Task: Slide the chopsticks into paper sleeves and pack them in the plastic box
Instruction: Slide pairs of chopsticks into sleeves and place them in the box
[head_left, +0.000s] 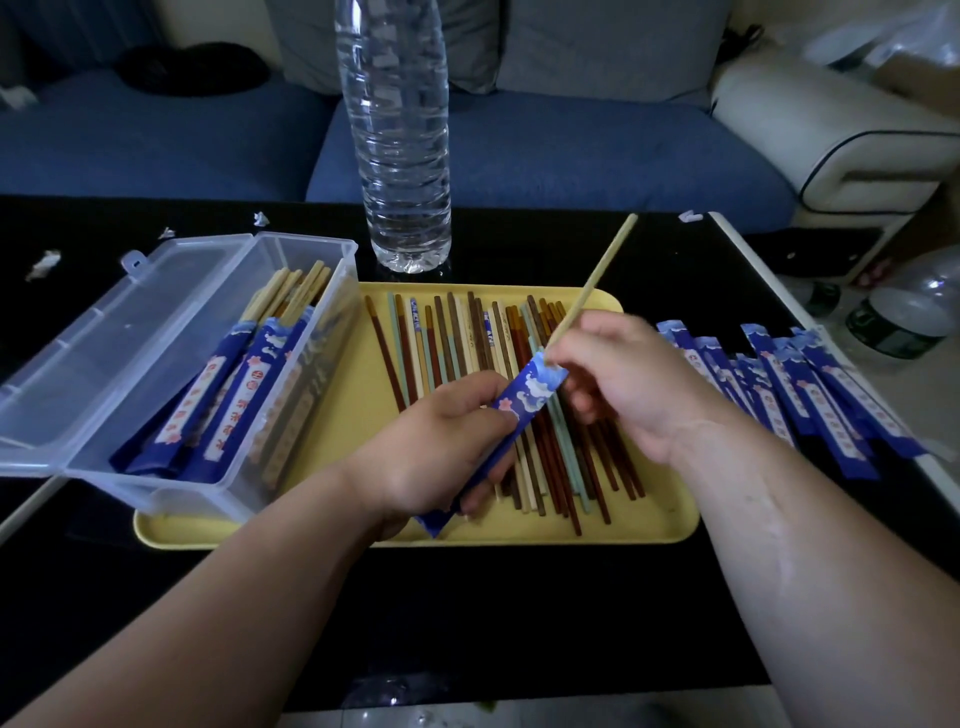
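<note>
Fingers (581, 336) of your right hand (631, 382) pinch a pale wooden chopstick (597, 280); your left hand (441, 449) grips its blue paper sleeve (519, 405). The clear plastic box (156, 491) holds a few sleeved; many loose chopsticks (447, 338) wait.

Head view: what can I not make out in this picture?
- Head view: lower end of the chopstick, hidden by the paper sleeve and right hand.
- Head view: water bottle cap, cut off by the top edge.
- Head view: print on the packed sleeves, too small.
</note>
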